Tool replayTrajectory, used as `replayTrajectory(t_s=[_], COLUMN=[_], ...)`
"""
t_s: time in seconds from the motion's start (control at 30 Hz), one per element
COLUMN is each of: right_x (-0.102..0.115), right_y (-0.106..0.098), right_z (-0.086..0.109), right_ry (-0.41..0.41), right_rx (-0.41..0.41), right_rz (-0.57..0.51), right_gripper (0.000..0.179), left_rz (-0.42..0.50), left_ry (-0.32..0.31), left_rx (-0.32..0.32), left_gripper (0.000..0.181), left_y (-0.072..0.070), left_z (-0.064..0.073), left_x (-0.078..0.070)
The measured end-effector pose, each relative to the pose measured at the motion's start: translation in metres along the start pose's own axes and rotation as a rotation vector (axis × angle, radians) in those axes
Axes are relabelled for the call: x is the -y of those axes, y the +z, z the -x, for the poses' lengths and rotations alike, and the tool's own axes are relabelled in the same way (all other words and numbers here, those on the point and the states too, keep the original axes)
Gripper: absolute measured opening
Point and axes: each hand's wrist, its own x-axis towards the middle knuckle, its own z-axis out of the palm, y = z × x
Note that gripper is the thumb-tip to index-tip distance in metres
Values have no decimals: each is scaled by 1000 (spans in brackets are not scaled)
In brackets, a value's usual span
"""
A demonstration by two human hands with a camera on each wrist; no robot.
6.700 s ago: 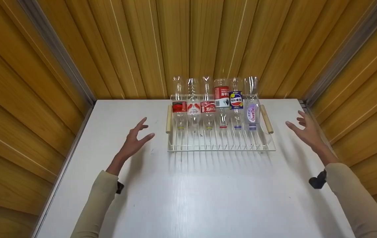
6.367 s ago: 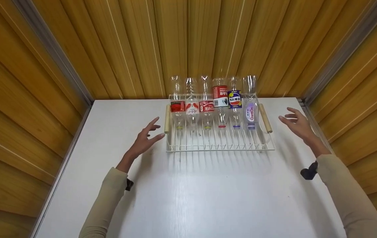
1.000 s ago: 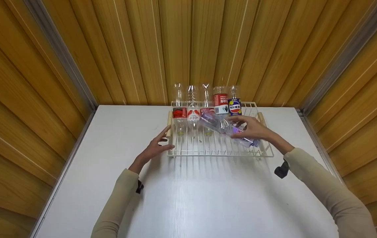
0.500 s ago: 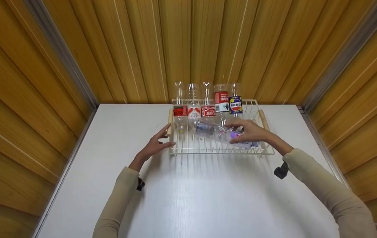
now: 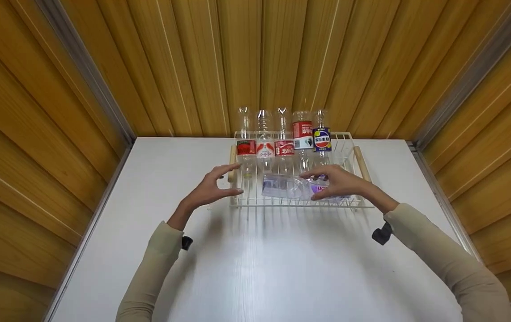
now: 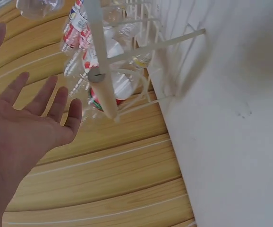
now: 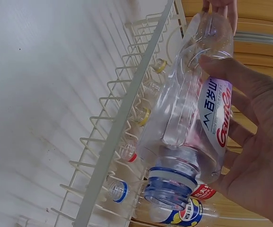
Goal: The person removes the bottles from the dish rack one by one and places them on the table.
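Observation:
My right hand (image 5: 345, 182) grips a clear plastic water bottle (image 5: 282, 185) by its purple-labelled middle. The bottle lies sideways over the front of the white wire rack (image 5: 300, 206), its base pointing left. In the right wrist view its blue-ringed neck (image 7: 169, 187) has no cap on it, and thumb and fingers of the right hand (image 7: 264, 123) wrap the label. My left hand (image 5: 208, 190) hovers by the rack's left wooden handle (image 5: 232, 163), fingers and thumb spread, facing the bottle's base. Nothing lies in the left palm (image 6: 18, 142) in the left wrist view.
Several empty bottles stand neck down in a row along the rack's back, among them a red-labelled bottle (image 5: 303, 134) and a blue-labelled bottle (image 5: 322, 139). A right wooden handle (image 5: 361, 164) flanks the rack. Wood-look panels (image 5: 246, 53) rise behind the white table (image 5: 255, 268).
The purple-labelled bottle has left the row's right end for my right hand and has swung from slanting to nearly level. My left hand has come off the left handle towards its base.

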Motion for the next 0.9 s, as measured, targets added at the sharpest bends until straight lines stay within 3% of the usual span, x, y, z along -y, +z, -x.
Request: replayTrajectory(t_s=[0.27, 0.53, 0.9], right_x=[16, 37, 49], right_y=[5, 15, 17], right_z=[-3, 2, 4], right_ry=[-52, -37, -70], right_rx=[18, 40, 16], right_rz=[29, 88, 171], right_gripper=[64, 62, 63], left_rz=[-71, -42, -152], left_ry=[112, 112, 100], left_rx=[218, 370, 461], left_gripper=[69, 59, 70], left_y=[12, 27, 42], left_z=[-8, -15, -27], left_x=[-32, -39, -57])
